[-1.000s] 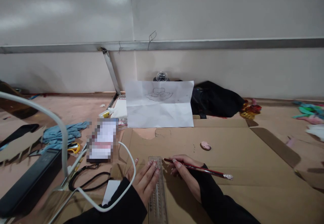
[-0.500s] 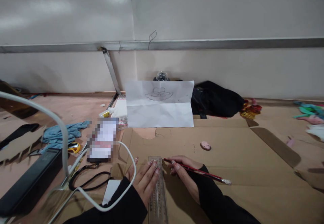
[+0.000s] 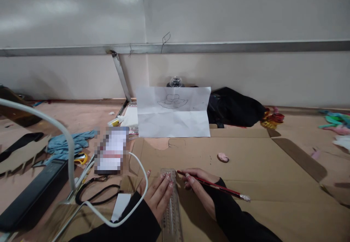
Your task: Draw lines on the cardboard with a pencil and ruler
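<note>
Flat on a clear ruler [image 3: 172, 212] lies my left hand [image 3: 157, 196], fingers stretched out and pressing it against the brown cardboard [image 3: 246, 172]. My right hand [image 3: 198, 185] pinches a red and black pencil [image 3: 218, 188], its tip at the ruler's right edge near the far end. The pencil's eraser end points right and toward me. Behind the hands, a creased white sheet [image 3: 173, 121] with a pencil drawing stands at the cardboard's far edge. Faint pencil lines show on the cardboard below the sheet. A small pink lump [image 3: 223, 157] rests on the cardboard.
On the left are a blurred-out phone [image 3: 111, 150], a white cable [image 3: 143, 172], a black power bank-like box [image 3: 35, 194], a blue cloth [image 3: 68, 143] and yellow-handled scissors [image 3: 81, 158]. A black bag [image 3: 235, 107] lies behind the cardboard, near a pale wall [image 3: 246, 15].
The whole view has shifted very slightly. Both hands, the ruler and the pencil keep nearly the same places.
</note>
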### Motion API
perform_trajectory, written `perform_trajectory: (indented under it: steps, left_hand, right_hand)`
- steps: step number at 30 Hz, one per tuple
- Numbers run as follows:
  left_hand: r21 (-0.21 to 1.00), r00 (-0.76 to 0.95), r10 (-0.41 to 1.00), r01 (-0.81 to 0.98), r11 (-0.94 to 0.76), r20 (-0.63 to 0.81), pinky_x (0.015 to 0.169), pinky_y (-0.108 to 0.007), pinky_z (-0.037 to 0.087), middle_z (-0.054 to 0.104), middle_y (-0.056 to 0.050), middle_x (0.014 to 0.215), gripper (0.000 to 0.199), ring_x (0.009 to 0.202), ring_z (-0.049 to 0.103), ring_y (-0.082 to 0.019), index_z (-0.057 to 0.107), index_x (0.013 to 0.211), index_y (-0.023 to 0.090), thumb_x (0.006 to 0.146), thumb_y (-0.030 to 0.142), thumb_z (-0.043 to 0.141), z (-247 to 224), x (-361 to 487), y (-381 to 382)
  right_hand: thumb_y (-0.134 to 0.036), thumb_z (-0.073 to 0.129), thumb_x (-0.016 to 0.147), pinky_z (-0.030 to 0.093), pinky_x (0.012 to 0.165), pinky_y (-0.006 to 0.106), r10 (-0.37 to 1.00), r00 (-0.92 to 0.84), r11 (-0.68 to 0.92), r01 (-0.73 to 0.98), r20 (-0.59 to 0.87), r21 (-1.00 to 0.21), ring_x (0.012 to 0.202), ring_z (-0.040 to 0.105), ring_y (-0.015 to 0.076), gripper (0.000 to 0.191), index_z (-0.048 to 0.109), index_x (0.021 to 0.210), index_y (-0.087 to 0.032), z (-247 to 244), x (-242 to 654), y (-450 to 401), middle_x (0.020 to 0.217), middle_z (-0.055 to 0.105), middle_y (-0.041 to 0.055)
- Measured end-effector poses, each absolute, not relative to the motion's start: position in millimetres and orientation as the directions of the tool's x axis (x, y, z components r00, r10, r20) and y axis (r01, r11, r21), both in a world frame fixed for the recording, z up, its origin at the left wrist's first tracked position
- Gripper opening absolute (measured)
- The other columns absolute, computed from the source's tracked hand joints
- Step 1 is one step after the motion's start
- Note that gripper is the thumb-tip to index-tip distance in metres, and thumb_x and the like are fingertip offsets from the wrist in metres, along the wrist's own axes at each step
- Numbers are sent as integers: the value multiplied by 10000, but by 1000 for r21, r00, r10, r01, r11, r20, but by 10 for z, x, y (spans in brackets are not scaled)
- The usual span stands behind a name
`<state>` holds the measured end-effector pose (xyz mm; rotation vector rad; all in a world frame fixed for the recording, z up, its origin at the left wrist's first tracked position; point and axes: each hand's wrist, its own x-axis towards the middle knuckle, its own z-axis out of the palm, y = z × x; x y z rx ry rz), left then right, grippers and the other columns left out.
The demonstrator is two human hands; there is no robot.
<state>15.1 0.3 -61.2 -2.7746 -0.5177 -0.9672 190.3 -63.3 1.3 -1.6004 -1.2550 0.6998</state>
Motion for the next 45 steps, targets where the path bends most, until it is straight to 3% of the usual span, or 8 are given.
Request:
perform_trajectory:
  steps: [17,25,37,45]
  left_hand:
    - [-64,773,273,374,-925,573,1074,-493,34,508,-42,1241,306,1278,269,-178,518,1134,133,911,188,315,-606,125,14]
    - [-185,845,203,331,-925,496,1069,-494,-17,442,-38,1300,314,1283,259,-184,477,1191,136,900,192,376,-538,61,69]
    - [-168,847,209,327,-930,489,1070,-492,-5,440,-35,1302,335,1240,336,-187,475,1199,136,925,185,288,-541,59,69]
    - [-185,853,191,314,-931,486,1067,-501,-10,463,-40,1284,335,1211,378,-184,492,1178,133,923,156,276,-503,55,82]
  right_hand:
    - [-291,465,835,547,621,300,944,265,29,523,194,-852,654,654,179,224,650,880,-172,8,1907,-636,782,701,83]
    - [-291,496,817,538,660,303,900,321,93,518,294,-850,663,657,192,200,671,853,-202,-81,1848,-645,762,692,60]
    - [-267,490,824,526,653,317,899,298,116,545,321,-830,641,641,188,190,665,860,-204,-88,1841,-640,754,690,65]
    - [-248,433,855,504,599,265,921,149,174,670,360,-722,636,625,163,203,635,868,-224,-1,1824,-660,733,678,44]
